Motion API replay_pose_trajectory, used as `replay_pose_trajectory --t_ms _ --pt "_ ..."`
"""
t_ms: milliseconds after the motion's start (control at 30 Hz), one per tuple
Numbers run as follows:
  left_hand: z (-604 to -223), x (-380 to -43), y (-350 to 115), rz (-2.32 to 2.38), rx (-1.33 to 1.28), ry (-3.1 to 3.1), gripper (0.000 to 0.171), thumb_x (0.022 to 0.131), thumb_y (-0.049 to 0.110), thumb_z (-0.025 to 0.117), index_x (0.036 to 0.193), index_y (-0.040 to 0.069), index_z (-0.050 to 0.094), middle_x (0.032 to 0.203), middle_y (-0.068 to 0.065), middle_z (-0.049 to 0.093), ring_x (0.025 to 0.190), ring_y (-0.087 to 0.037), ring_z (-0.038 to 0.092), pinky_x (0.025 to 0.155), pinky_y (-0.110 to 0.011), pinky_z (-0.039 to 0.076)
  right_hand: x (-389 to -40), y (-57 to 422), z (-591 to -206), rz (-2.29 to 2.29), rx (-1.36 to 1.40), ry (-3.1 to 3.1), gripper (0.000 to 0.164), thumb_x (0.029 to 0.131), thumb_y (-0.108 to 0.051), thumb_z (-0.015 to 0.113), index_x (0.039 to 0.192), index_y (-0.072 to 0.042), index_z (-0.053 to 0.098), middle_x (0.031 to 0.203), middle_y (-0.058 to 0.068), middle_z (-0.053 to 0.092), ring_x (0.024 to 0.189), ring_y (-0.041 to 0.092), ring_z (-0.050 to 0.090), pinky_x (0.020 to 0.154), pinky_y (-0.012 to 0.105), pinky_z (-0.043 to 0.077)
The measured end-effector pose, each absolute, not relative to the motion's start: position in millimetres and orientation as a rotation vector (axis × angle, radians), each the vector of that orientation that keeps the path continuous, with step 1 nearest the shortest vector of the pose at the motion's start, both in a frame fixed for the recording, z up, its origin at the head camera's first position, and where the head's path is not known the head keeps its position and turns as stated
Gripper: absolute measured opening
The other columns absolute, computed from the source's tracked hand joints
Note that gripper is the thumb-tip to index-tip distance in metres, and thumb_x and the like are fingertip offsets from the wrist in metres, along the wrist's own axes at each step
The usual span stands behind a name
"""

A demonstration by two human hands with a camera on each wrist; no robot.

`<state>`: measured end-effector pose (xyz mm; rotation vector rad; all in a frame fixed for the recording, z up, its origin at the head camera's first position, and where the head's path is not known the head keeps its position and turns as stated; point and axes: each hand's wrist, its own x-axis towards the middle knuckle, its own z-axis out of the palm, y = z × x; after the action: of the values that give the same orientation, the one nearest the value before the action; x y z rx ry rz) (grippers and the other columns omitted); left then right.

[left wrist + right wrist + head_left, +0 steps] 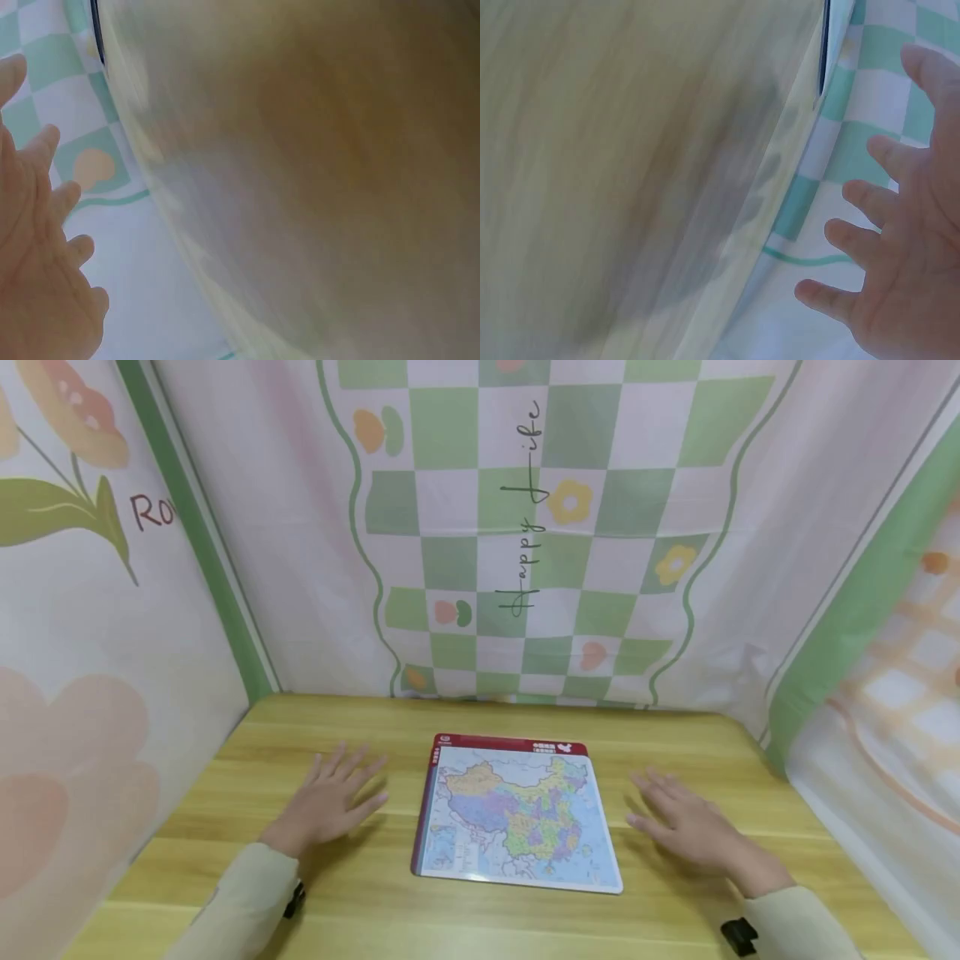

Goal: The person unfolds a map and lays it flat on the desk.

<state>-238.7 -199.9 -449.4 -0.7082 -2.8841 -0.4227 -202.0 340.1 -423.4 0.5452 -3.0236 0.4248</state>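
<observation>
A map board [517, 814] with a red top strip and a coloured map of China lies flat on the wooden table, between the two hands. To its left, my left hand [330, 802] hovers above the table with fingers spread, touching nothing. On the other side, my right hand [686, 822] is likewise raised over the wood, fingers extended and holding nothing. In the left wrist view the left palm [37, 262] shows at the left edge. The right wrist view has the right palm [915, 247] at its right, and a thin dark edge of the board [825, 52] near the top.
The wooden table [337, 718] ends at a white curtain with green checks [513, 560] behind it. Printed fabric hangs on the left [90, 652] and right [885, 693] sides too. Dark straps [738, 935] show at the sleeves.
</observation>
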Motion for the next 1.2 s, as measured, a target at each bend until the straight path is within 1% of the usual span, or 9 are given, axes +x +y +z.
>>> replay_pose_trajectory --t_ms 67,167,300,533,633,800,1000,1100,1200 --pt "-450 -240 -197 -0.418 -0.740 -2.888 0.064 0.103 0.053 0.043 0.157 0.019 0.036 0.163 -0.016 0.023 0.147 -0.048 0.012 0.115 -0.069 0.007 -202 338 -425 0.457 0.584 -3.019 0.073 0.100 -0.051 0.054 0.155 -0.006 0.036 0.157 0.029 0.028 0.138 0.056 0.028 0.102 0.079 0.023" --pt "-450 -241 -193 -0.424 -0.782 -2.888 0.063 0.104 0.052 0.043 0.157 0.018 0.036 0.163 -0.015 0.021 0.147 -0.048 0.012 0.115 -0.069 0.008 -202 334 -427 0.488 0.654 -2.996 0.071 0.100 -0.049 0.056 0.151 -0.002 0.042 0.154 0.031 0.032 0.136 0.057 0.031 0.102 0.077 0.027" --pt "-450 -243 -187 -0.452 -0.836 -2.882 0.062 0.105 0.050 0.043 0.156 0.016 0.037 0.162 -0.016 0.023 0.147 -0.049 0.015 0.115 -0.068 0.009 -202 328 -430 0.535 0.715 -2.986 0.068 0.099 -0.046 0.059 0.148 0.000 0.045 0.151 0.033 0.035 0.134 0.057 0.033 0.099 0.078 0.030" --pt "-453 -247 -176 -0.485 -0.999 -2.881 0.058 0.107 0.039 0.043 0.156 0.009 0.034 0.160 -0.020 0.029 0.146 -0.049 0.018 0.114 -0.069 0.013 -201 315 -426 0.560 0.730 -3.070 0.071 0.099 -0.049 0.058 0.149 -0.001 0.044 0.154 0.029 0.033 0.138 0.054 0.032 0.106 0.072 0.028" --pt "-451 -248 -169 -0.475 -1.056 -2.898 0.056 0.108 0.035 0.044 0.156 0.007 0.035 0.159 -0.020 0.031 0.146 -0.048 0.019 0.116 -0.066 0.014 -201 310 -424 0.596 0.760 -3.090 0.070 0.099 -0.048 0.058 0.149 -0.001 0.045 0.154 0.030 0.033 0.138 0.054 0.032 0.108 0.070 0.028" --pt "-448 -249 -157 -0.439 -1.154 -2.915 0.055 0.108 0.031 0.045 0.154 0.002 0.036 0.159 -0.020 0.031 0.146 -0.046 0.021 0.118 -0.061 0.016 -201 304 -423 0.670 0.851 -3.125 0.066 0.100 -0.044 0.058 0.148 -0.001 0.046 0.153 0.031 0.034 0.137 0.055 0.031 0.108 0.070 0.027" --pt "-446 -250 -146 -0.436 -1.208 -2.938 0.054 0.108 0.029 0.046 0.153 0.001 0.037 0.160 -0.017 0.030 0.147 -0.042 0.023 0.118 -0.059 0.019 -200 298 -423 0.698 0.878 -3.213 0.066 0.100 -0.043 0.059 0.147 0.002 0.046 0.153 0.031 0.035 0.138 0.054 0.032 0.108 0.069 0.028" --pt "-444 -252 -140 -0.435 -1.217 -2.953 0.053 0.107 0.027 0.048 0.152 0.001 0.039 0.160 -0.016 0.031 0.147 -0.039 0.026 0.117 -0.060 0.020 -198 296 -422 0.689 0.871 -3.230 0.065 0.100 -0.042 0.059 0.145 0.003 0.048 0.152 0.031 0.037 0.138 0.053 0.033 0.109 0.068 0.029" --pt "-444 -252 -135 -0.419 -1.208 -2.990 0.053 0.106 0.026 0.050 0.153 0.004 0.039 0.160 -0.015 0.032 0.147 -0.036 0.027 0.117 -0.060 0.021 -197 293 -422 0.676 0.875 -3.235 0.063 0.100 -0.042 0.059 0.143 0.004 0.050 0.151 0.031 0.038 0.137 0.053 0.035 0.109 0.067 0.030"
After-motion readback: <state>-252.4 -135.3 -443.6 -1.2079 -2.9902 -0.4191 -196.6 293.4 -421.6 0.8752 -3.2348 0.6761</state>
